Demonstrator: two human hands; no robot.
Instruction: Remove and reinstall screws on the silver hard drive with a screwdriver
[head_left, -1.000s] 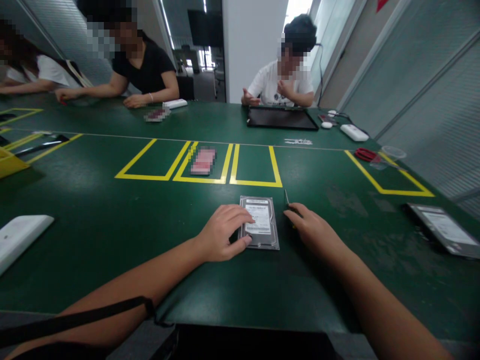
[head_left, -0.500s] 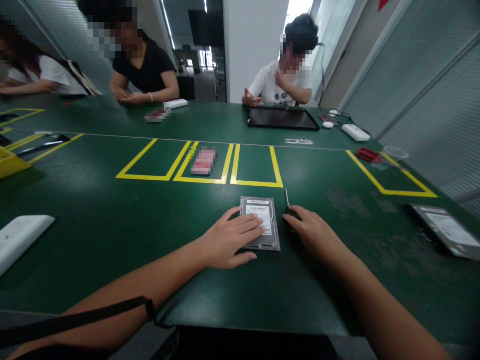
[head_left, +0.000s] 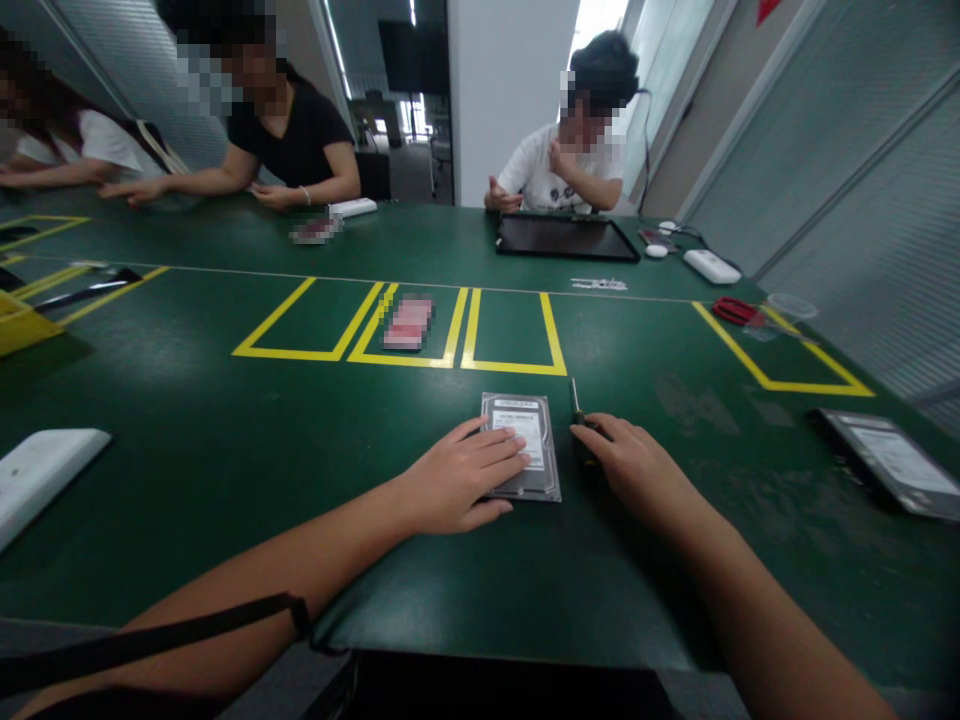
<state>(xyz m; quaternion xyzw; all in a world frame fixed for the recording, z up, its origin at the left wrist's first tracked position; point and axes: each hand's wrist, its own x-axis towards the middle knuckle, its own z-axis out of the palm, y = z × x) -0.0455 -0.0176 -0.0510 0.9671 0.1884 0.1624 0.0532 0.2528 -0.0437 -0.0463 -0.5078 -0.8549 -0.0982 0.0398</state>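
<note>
Flat, silver-grey metal hard drive (head_left: 545, 450) with white paper label (head_left: 519, 418), lying on green tabletop (head_left: 300, 430), five o'clock from view centre. Probably stiff, dense, slick, shock-sensitive; best held by long side edges. At eight o'clock, left hand (head_left: 461, 483), spread flat across label. At three, right hand (head_left: 624, 455), curled around dark-handled, thin-shafted screwdriver (head_left: 577, 412), pointing toward twelve.

Label-up hard drive (head_left: 535, 436), screwdriver (head_left: 577, 411) beside it

No text is legible (the label (head_left: 525, 428) on the hard drive (head_left: 550, 455) blurs).
</note>
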